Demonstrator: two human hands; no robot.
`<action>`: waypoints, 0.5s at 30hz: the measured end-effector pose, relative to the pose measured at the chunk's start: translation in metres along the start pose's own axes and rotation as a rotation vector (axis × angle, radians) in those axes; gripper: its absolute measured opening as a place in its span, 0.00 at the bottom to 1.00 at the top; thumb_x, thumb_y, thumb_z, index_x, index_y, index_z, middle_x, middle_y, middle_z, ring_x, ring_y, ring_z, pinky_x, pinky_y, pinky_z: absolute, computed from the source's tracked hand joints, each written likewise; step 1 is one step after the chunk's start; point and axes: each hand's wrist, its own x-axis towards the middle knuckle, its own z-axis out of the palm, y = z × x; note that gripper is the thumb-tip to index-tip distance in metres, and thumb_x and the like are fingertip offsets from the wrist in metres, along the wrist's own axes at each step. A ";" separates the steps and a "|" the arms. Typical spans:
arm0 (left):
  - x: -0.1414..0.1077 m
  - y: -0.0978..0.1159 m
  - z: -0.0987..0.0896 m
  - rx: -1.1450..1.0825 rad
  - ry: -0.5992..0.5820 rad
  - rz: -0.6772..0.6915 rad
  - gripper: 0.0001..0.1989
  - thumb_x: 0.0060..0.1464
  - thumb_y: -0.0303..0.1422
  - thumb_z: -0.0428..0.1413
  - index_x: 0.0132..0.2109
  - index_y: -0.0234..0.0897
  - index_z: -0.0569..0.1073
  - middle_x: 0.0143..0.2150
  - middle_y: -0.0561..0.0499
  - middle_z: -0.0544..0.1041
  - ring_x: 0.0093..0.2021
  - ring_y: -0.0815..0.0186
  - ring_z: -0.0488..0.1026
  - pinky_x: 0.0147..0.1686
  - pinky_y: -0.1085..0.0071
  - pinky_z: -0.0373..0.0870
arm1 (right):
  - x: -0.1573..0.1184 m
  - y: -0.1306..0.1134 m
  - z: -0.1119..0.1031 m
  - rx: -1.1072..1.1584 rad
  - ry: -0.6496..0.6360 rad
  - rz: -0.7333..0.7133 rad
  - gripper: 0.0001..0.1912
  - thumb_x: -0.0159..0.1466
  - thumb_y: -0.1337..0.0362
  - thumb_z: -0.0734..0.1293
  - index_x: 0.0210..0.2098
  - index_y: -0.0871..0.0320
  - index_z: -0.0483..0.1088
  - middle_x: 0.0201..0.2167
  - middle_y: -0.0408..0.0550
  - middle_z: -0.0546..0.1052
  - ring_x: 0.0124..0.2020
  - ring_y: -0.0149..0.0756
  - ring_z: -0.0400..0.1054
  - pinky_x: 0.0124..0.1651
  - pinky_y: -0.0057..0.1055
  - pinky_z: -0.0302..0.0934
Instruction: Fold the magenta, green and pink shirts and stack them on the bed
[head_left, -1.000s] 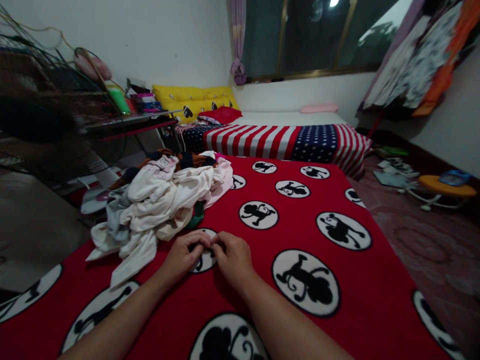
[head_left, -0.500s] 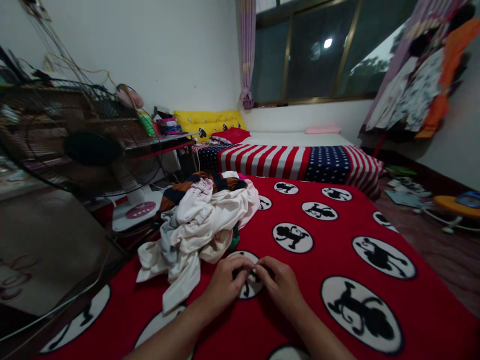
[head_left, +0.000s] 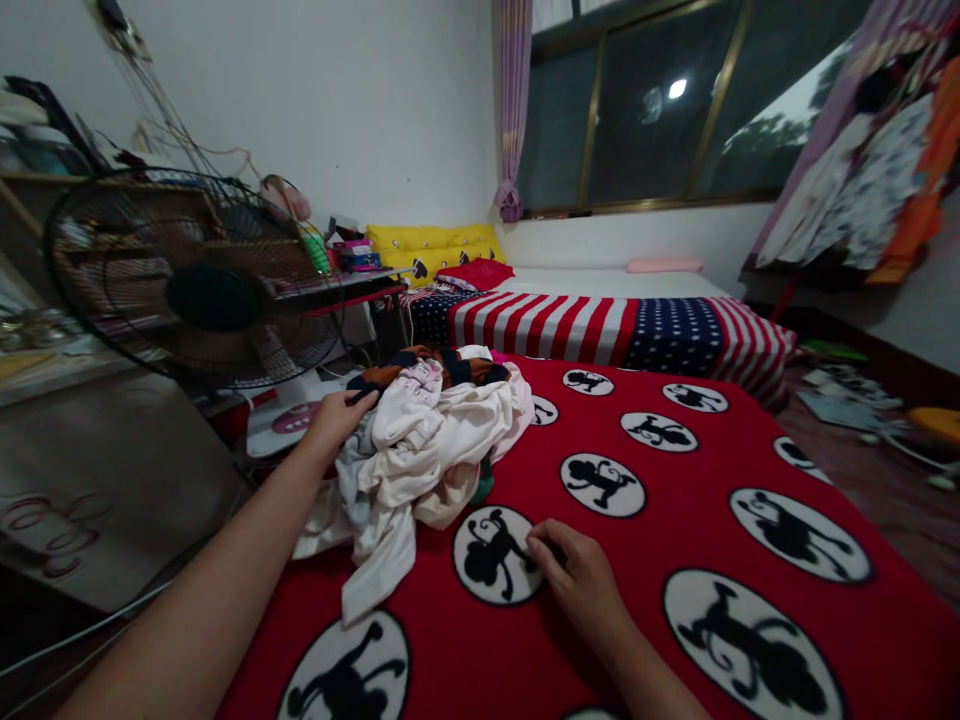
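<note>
My left hand (head_left: pixel 339 418) reaches to the left edge of a heap of clothes, its fingers stretched out and touching or just over a brown and navy garment (head_left: pixel 390 370). No cloth is visibly gripped. White clothes (head_left: pixel 442 430) lie crumpled over most of the heap, with a grey piece (head_left: pixel 354 470) on the left and a bit of green cloth (head_left: pixel 484 480) on the right. My right hand (head_left: pixel 577 572) rests low over the red blanket (head_left: pixel 517 660), beside a white oval with a black monkey figure. Its fingers are loosely bent, thumb apart, with nothing seen in them.
A black fan (head_left: pixel 214 295) stands at the left by a cluttered desk (head_left: pixel 30 385). Behind the red blanket is a bed with a stars-and-stripes cover (head_left: pixel 540 325) and a yellow cushion (head_left: pixel 420 250). Clothes (head_left: pixel 862 200) hang at the right. An orange-topped stool (head_left: pixel 937 422) stands on the floor.
My hands have come apart. The left one has moved forward and left to the clothes heap, while the right stays over the blanket. The view has turned slightly left.
</note>
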 end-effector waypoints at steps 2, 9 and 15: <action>0.008 0.004 -0.004 -0.087 0.035 -0.028 0.14 0.41 0.41 0.60 0.28 0.32 0.74 0.20 0.52 0.72 0.26 0.61 0.72 0.28 0.68 0.69 | 0.000 0.001 0.000 -0.005 0.006 -0.010 0.10 0.64 0.61 0.60 0.30 0.57 0.70 0.27 0.44 0.74 0.29 0.34 0.67 0.33 0.27 0.56; -0.016 0.158 0.017 -0.513 0.224 0.414 0.09 0.54 0.34 0.56 0.37 0.32 0.76 0.29 0.56 0.72 0.29 0.74 0.67 0.32 0.76 0.67 | 0.003 -0.002 0.002 0.330 0.131 0.074 0.12 0.62 0.55 0.64 0.34 0.58 0.70 0.27 0.45 0.73 0.26 0.32 0.66 0.29 0.27 0.59; -0.184 0.219 0.086 -0.480 -0.926 1.054 0.23 0.56 0.38 0.57 0.58 0.41 0.69 0.50 0.47 0.74 0.50 0.60 0.72 0.49 0.65 0.69 | 0.002 0.024 -0.069 0.633 0.812 0.154 0.20 0.59 0.47 0.63 0.44 0.54 0.66 0.37 0.46 0.75 0.27 0.32 0.69 0.26 0.28 0.61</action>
